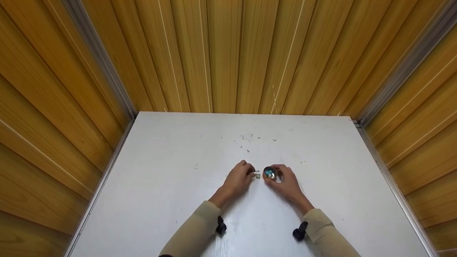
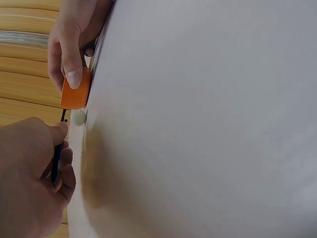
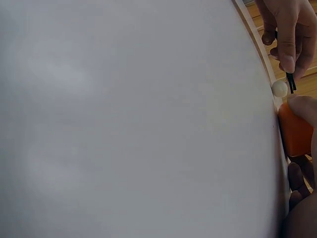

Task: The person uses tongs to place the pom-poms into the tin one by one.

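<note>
My left hand (image 1: 236, 181) pinches slim black tweezers (image 3: 291, 82), whose tips point toward the cup. A small orange cup (image 2: 76, 94) is gripped by my right hand (image 1: 287, 182), thumb on the near side and fingers behind. In the head view its opening faces up, with several small turquoise and whitish balls (image 1: 270, 173) inside. One pale round ball (image 2: 79, 117) lies on the table between the tweezers and the cup, close beside the tweezer tips. Whether the tips touch that ball cannot be made out.
Both hands work over a white table (image 1: 171, 200) with small dark marks (image 1: 246, 136) on its surface. Wood-patterned panels (image 1: 225, 53) stand behind and at both sides. Black devices (image 1: 300, 231) hang at both sleeve cuffs.
</note>
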Available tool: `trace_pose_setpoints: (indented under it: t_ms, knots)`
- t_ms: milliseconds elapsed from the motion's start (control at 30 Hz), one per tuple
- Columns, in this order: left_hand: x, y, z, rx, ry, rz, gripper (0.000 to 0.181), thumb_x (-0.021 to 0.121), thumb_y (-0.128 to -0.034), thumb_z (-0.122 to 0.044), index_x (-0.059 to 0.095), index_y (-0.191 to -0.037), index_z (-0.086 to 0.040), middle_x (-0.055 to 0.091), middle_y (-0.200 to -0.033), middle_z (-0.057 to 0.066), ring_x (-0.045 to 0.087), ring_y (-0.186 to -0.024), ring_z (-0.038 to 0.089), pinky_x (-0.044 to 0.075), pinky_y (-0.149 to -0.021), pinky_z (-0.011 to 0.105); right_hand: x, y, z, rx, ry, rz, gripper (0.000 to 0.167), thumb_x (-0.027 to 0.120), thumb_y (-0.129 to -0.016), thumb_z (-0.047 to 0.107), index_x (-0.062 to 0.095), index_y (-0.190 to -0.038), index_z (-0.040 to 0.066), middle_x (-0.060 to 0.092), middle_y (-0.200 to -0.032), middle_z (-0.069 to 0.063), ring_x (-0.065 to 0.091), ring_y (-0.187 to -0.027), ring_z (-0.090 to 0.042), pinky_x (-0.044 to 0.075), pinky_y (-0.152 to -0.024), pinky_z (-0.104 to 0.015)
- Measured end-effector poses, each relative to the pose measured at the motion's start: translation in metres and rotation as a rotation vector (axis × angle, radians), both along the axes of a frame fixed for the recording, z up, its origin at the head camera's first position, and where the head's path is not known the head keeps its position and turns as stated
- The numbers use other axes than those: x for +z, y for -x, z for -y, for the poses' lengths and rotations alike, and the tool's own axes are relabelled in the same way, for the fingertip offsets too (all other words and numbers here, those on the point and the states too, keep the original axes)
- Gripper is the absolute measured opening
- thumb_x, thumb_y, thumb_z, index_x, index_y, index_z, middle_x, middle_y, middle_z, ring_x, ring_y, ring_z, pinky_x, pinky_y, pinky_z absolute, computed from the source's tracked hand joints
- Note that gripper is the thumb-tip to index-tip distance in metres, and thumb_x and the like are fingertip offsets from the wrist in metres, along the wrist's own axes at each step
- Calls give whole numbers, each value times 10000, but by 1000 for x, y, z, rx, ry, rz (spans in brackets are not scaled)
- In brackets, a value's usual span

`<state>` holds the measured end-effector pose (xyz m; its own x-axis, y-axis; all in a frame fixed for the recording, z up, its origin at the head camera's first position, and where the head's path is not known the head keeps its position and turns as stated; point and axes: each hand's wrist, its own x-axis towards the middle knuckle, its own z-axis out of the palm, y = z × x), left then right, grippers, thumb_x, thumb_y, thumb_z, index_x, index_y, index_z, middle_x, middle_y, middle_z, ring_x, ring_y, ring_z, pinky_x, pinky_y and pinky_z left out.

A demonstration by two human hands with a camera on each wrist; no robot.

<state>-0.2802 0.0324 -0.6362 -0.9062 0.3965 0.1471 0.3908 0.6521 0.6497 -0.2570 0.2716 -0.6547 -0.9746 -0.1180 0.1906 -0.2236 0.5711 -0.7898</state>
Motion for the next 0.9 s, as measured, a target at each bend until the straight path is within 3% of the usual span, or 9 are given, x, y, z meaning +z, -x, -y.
trace_pose_setpoints:
  t_ms: [400, 900]
  knots:
    - [-4, -4, 2, -14, 34, -2, 117, 658, -1070, -205, 720, -1143, -139, 575, -1069, -47, 570, -989, 105, 526, -889, 306, -3, 1, -1, 4, 0, -22, 593, 919, -847, 325, 676, -1336, 92, 678, -1262, -45, 563, -1141, -242, 421, -1008, -471]
    - [12, -3, -20, -16, 22, -98, 125, 666, -1068, -200, 709, -1151, -117, 584, -1084, -19, 587, -1029, 113, 523, -920, 268, -2, 0, 0, 3, -6, -6, 621, 917, -841, 377, 668, -1346, 115, 673, -1290, -42, 558, -1170, -250, 412, -1023, -476]
